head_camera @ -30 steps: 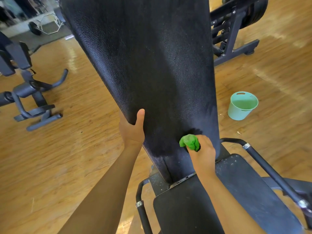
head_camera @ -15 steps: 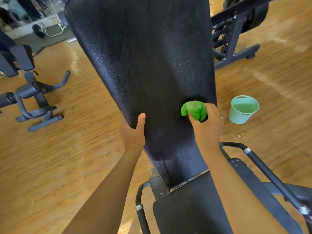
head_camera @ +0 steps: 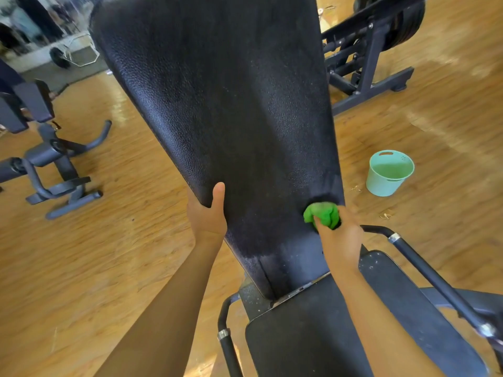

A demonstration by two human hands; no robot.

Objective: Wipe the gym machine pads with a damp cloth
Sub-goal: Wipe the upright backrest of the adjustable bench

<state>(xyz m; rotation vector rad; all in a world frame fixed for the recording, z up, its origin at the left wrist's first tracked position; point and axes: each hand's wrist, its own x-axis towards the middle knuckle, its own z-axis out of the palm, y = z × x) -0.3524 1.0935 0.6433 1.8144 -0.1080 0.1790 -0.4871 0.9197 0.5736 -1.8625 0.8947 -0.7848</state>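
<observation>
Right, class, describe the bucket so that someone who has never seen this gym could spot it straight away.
Find the tall black back pad that fills the middle of the view. On the wooden floor to its right stands a small bucket. It is the only pale mint-green thing there, round and open-topped, with a handle slot in its rim.

1. On your right, a teal bucket stands on the wooden floor.
2. Beyond it you see a dark frame carrying weight plates.
3. On your left stands a machine with curved bars.
4. Far left, a hex bar lies on a mat.
</observation>
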